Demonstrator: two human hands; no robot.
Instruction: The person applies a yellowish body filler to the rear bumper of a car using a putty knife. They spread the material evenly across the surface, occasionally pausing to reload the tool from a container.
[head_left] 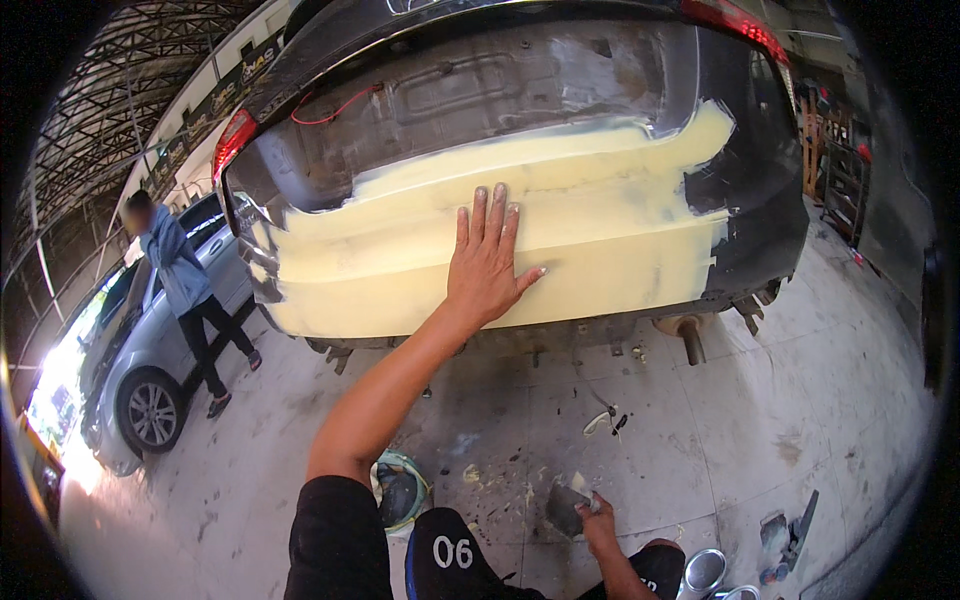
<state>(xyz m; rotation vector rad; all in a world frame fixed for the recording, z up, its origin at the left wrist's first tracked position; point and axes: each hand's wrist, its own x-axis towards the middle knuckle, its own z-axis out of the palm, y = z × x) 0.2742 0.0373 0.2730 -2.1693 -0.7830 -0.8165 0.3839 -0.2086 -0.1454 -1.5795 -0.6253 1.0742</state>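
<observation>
Flat against the pale yellow body filler point(600, 250) on a dark car's rear end rests my left hand point(486, 265), palm down with fingers spread and pointing up. The filler covers a broad band, with ragged edges over the dark paint point(750, 240) at the right. Low at the lower right, my right hand point(600, 522) grips a flat, dark grey squarish piece point(566, 508) by its edge, away from the car. Whether this is a spreader or an abrasive pad, I cannot tell.
A bucket point(402, 490) stands by my left leg. Cans point(704, 572) and a dark long-bladed tool point(803, 530) are at lower right. An exhaust pipe point(690, 340) juts below the car. A person point(180, 265) stands by a silver car point(150, 370) at left.
</observation>
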